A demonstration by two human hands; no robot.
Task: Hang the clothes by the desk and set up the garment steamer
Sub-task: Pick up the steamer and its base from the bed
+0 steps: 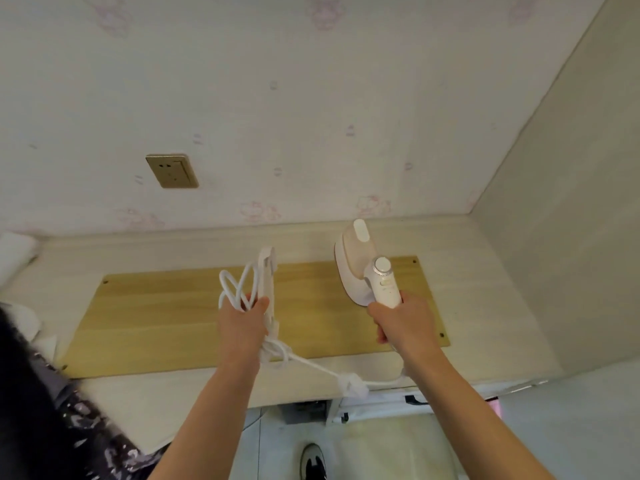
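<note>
- Nearest the camera, a dark shoe stands on the pale floor below the desk edge, and a dark patterned garment fills the lower left corner.
- Two bare forearms reach forward over the front edge of the desk.
- A white plug hangs just past the desk's front edge, on the white power cord that runs between the two hands.
- The left hand is curled tight around a bundle of cord loops together with a long white plastic piece, which stands up out of the fist; more loops fan out above the knuckles.
- The right hand is wrapped around the handle of the garment steamer, thumb on the left side of the grip.
- The steamer is white with a cream-tinted head and a round dial at the top of the handle. Its head points away toward the wall, above the right part of a yellowish wooden board. Whether its base touches the board I cannot tell.
- The board lies flat on the desk, with small screw marks at its corners.
- At the far left edge of the desk lies some white fabric.
- Beyond, a brass-coloured wall socket sits on pale wallpaper with faint pink prints.
- A plain side panel closes the desk on the right.
</note>
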